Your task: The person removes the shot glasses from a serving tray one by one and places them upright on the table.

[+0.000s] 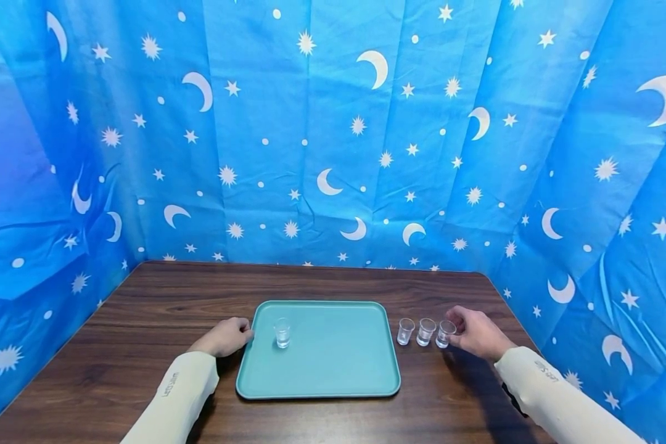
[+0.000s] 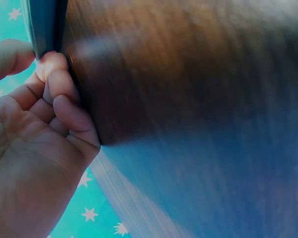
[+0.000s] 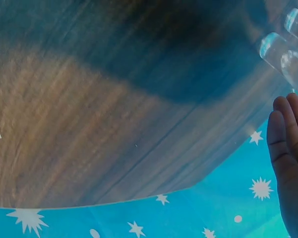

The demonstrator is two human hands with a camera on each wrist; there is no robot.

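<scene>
A teal tray (image 1: 333,370) lies on the table, and one small clear shot glass (image 1: 282,334) stands upright near its left side. My left hand (image 1: 225,337) is at the tray's left edge. In the left wrist view the left hand (image 2: 37,129) pinches the tray's rim (image 2: 39,25) between thumb and curled fingers. Right of the tray, three similar glasses stand in a row. My right hand (image 1: 480,333) holds the rightmost shot glass (image 1: 445,333) between thumb and forefinger. In the right wrist view the other fingers (image 3: 286,130) extend beside the glasses.
The left glass (image 1: 404,331) and middle glass (image 1: 425,332) of the row stand close together between tray and right hand. The dark wooden table (image 1: 161,308) is bordered at the back and sides by a blue cloth (image 1: 333,123) with moons and stars.
</scene>
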